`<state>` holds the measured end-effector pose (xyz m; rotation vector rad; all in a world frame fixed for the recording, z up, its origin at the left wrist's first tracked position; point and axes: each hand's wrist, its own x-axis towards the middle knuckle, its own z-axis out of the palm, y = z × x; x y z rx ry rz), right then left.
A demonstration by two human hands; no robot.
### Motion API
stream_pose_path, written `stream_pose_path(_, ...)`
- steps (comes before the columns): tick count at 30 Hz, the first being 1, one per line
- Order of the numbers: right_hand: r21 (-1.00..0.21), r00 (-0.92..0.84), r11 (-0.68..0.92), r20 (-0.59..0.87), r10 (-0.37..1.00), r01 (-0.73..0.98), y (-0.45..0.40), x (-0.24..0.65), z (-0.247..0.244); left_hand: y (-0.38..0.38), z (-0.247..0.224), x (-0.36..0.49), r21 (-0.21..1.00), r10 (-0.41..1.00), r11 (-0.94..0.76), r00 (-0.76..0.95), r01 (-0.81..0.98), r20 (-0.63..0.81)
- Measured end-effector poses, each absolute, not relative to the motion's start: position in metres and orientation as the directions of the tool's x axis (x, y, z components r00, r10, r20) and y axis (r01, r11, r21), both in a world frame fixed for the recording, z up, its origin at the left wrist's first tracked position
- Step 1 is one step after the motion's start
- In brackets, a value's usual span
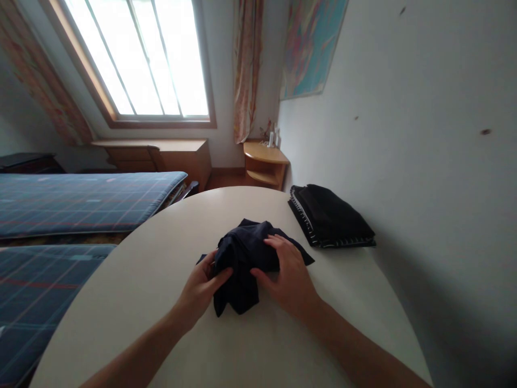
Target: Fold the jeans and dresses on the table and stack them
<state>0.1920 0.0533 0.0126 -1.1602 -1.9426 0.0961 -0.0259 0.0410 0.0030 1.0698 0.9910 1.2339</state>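
Dark cloth lies crumpled on the table, folded fabric at its two o'clock. Left hand, eight o'clock, pinches cloth; right hand, four o'clock, rests wide-fingered. Step: apparently arranging cloth. Next move likely calls for firmer right-hand hold.

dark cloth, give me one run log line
left hand: holding dark cloth | right hand: on it | cloth: crumpled, on white table
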Motion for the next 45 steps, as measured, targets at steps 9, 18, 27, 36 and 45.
stream_pose_path(9, -0.758, 0.052, 0.403, 0.496, 0.867, 0.512, 0.073, 0.216, 0.018, 0.048, 0.013, -0.035, 0.988, 0.988, -0.014, -0.152, -0.156, -0.009)
stream_pose_path(18, -0.918, 0.398, 0.31, 0.389, 0.831, 0.249, 0.106, 0.265, 0.023, 0.09, 0.003, -0.094, 0.994, 0.79, -0.022, -0.611, -0.103, -0.045)
stream_pose_path(27, -0.583, 0.086, 0.462, 0.678, 0.73, 0.668, 0.102, 0.262, 0.016, 0.074, -0.007, -0.084, 0.552, 0.823, -0.55, 0.292, 0.627, 0.487)
stream_pose_path(36, -0.267, -0.385, 0.48, 0.341, 0.858, 0.836, 0.084, 0.245, 0.001, 0.069, -0.005, -0.09, 0.394, 0.785, -0.616, 0.574, 0.682, 0.233)
stream_pose_path(45, -0.354, -0.451, 0.5, 0.215, 0.866, 0.791, 0.097, 0.26, -0.008, 0.069, 0.007, -0.087, 0.655, 0.87, -0.467, 0.443, 0.595, 0.218)
